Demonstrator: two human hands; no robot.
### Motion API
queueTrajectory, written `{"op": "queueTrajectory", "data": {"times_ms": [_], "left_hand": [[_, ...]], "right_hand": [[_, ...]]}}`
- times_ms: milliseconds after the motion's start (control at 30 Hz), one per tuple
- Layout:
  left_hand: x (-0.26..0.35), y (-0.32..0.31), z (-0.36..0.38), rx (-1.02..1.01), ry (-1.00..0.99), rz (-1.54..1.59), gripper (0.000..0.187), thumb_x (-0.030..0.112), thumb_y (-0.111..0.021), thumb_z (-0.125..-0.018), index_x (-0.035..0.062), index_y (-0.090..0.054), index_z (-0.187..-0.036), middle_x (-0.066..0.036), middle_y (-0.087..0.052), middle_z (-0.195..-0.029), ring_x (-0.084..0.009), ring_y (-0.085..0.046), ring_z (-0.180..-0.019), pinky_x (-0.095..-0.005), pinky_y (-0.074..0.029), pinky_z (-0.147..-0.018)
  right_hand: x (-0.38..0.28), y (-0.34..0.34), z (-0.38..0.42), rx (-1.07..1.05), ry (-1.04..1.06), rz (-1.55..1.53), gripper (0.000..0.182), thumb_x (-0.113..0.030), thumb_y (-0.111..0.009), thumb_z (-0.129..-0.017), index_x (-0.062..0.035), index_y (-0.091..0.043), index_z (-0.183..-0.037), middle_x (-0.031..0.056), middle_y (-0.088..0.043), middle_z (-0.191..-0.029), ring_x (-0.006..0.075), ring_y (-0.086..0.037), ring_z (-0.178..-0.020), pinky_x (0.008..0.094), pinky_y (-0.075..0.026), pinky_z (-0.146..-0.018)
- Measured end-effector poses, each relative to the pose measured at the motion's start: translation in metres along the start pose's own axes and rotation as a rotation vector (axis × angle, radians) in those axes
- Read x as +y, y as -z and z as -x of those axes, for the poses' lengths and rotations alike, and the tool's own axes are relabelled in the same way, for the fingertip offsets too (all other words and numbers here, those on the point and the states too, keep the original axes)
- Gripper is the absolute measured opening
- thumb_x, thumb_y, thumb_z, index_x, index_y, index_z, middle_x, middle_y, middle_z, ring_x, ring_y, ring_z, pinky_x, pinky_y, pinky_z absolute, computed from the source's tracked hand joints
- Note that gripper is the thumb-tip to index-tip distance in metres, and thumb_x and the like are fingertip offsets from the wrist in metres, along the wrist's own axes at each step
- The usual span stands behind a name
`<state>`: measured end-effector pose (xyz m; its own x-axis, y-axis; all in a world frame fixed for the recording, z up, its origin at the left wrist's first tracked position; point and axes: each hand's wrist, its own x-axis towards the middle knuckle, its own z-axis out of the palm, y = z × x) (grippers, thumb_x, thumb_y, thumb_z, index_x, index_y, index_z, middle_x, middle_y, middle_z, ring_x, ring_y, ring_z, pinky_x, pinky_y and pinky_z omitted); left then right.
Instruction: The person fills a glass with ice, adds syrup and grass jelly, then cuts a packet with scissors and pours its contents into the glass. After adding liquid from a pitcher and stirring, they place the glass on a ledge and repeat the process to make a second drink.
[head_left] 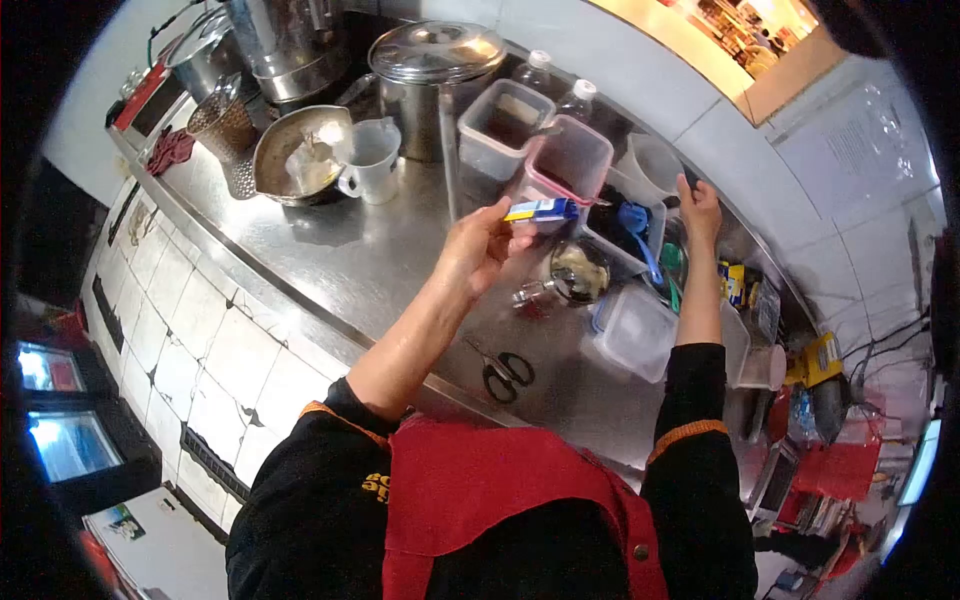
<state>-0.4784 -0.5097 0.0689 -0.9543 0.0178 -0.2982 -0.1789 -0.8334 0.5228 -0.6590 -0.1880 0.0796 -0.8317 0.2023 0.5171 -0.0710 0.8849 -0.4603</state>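
Over the steel counter, my left hand [478, 248] grips a small blue, white and yellow packet [540, 210] between thumb and fingers. Close behind the packet is a clear container with a pink rim [570, 158]. My right hand [700, 208] is raised at the back right, fingers apart, beside a translucent tub [650, 165]; nothing shows in it. Between the hands, a blue scoop [634, 218] rests in a container of dark contents [610, 222]. Nearer me are a glass jar [578, 272], an empty-looking clear container with a blue edge [632, 332] and black-handled scissors [508, 376].
On the counter [370, 270] stand a lidded steel pot [420, 110], a measuring jug [374, 165], a wide metal pan [285, 165] and a perforated metal vessel [224, 128]. Two capped bottles [577, 98] stand by the wall. A yellow device [820, 360] is at the right.
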Motion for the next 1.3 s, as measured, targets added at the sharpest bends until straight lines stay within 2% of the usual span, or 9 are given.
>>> {"op": "queueTrajectory", "data": {"times_ms": [100,200,300,400,500,667,867,1033,1300], "left_hand": [[0.018,0.023,-0.002,0.05,0.005,0.145,0.028,0.019,-0.05,-0.088,-0.0066,-0.048,-0.098,-0.019,-0.058,-0.085,-0.0223,-0.061,-0.068,-0.0273,-0.055,-0.059],[0.053,0.039,0.005,0.098,-0.071,0.319,0.03,0.02,-0.05,-0.088,-0.0076,-0.047,-0.099,-0.021,-0.058,-0.085,-0.0234,-0.061,-0.069,-0.0266,-0.055,-0.059],[0.094,0.066,-0.003,0.24,-0.446,0.329,0.044,0.028,-0.048,-0.088,-0.0123,-0.042,-0.103,-0.029,-0.054,-0.093,-0.0279,-0.062,-0.08,-0.0299,-0.057,-0.064],[0.136,0.083,0.001,0.225,-0.511,0.225,0.08,0.054,-0.027,-0.088,-0.014,-0.012,-0.127,-0.041,-0.033,-0.117,-0.0427,-0.05,-0.102,-0.0421,-0.054,-0.073],[0.15,0.084,0.018,0.106,-0.411,0.229,0.09,0.063,-0.02,-0.084,-0.0098,0.006,-0.13,-0.041,-0.03,-0.119,-0.0458,-0.049,-0.101,-0.0472,-0.05,-0.078],[0.122,0.073,0.037,0.155,-0.483,-0.233,0.052,0.039,-0.037,-0.09,0.0042,-0.032,-0.129,-0.016,-0.059,-0.094,-0.0243,-0.061,-0.082,-0.0369,-0.049,-0.074],[0.048,0.041,0.047,-0.013,-0.327,-0.694,0.03,0.022,-0.058,-0.084,0.0044,-0.054,-0.108,-0.009,-0.063,-0.084,-0.0157,-0.06,-0.08,-0.0273,-0.047,-0.069],[-0.011,0.025,0.048,-0.345,-0.487,-1.443,0.033,0.022,-0.065,-0.078,-0.0001,-0.057,-0.102,-0.011,-0.06,-0.097,-0.0162,-0.057,-0.085,-0.03,-0.047,-0.069],[-0.039,0.021,0.045,-0.26,-0.381,-1.306,0.029,0.027,-0.061,-0.08,-0.0021,-0.061,-0.086,-0.019,-0.061,-0.082,-0.0287,-0.061,-0.077,-0.0345,-0.046,-0.069]], "right_hand": [[0.033,-0.035,-0.011,-0.112,-0.016,0.1,0.062,-0.054,-0.059,-0.073,0.0001,-0.056,-0.102,0.0119,-0.064,-0.085,0.0218,-0.061,-0.076,0.0306,-0.047,-0.071],[0.037,-0.039,-0.02,-0.339,-0.231,-0.334,0.049,-0.042,-0.063,-0.075,-0.0016,-0.057,-0.102,0.0055,-0.061,-0.077,0.0137,-0.056,-0.058,0.0267,-0.044,-0.052],[0.049,-0.046,-0.028,-0.379,-0.26,-0.534,0.036,-0.029,-0.064,-0.077,-0.0038,-0.058,-0.101,0.0029,-0.059,-0.072,0.0095,-0.05,-0.05,0.0229,-0.04,-0.044],[0.049,-0.05,-0.029,-0.388,-0.311,-0.709,0.026,-0.021,-0.063,-0.077,-0.004,-0.059,-0.096,0.002,-0.057,-0.068,0.008,-0.047,-0.048,0.0215,-0.037,-0.042],[0.041,-0.049,-0.027,-0.318,-0.374,-0.74,0.021,-0.021,-0.063,-0.078,-0.0028,-0.061,-0.089,0.0018,-0.056,-0.065,0.0076,-0.045,-0.047,0.0219,-0.036,-0.041],[0.045,-0.042,-0.032,-0.127,-0.416,-0.909,0.021,-0.02,-0.064,-0.078,-0.0013,-0.06,-0.086,0.0023,-0.056,-0.064,0.0074,-0.043,-0.046,0.0211,-0.034,-0.041],[-0.011,0.043,-0.052,-0.022,-0.234,-0.966,0.021,-0.019,-0.064,-0.079,-0.0003,-0.061,-0.088,0.0038,-0.059,-0.071,0.0063,-0.045,-0.052,0.0201,-0.036,-0.046],[-0.036,0.112,-0.053,-0.08,-0.046,-0.762,0.022,-0.011,-0.062,-0.076,0.0016,-0.061,-0.094,0.0038,-0.059,-0.073,0.0056,-0.046,-0.053,0.0182,-0.036,-0.047],[-0.078,0.195,0.025,-0.318,-0.081,-0.547,0.031,-0.01,-0.058,-0.073,0.001,-0.06,-0.102,0.0009,-0.06,-0.076,0.0044,-0.046,-0.056,0.0163,-0.036,-0.05]]}}
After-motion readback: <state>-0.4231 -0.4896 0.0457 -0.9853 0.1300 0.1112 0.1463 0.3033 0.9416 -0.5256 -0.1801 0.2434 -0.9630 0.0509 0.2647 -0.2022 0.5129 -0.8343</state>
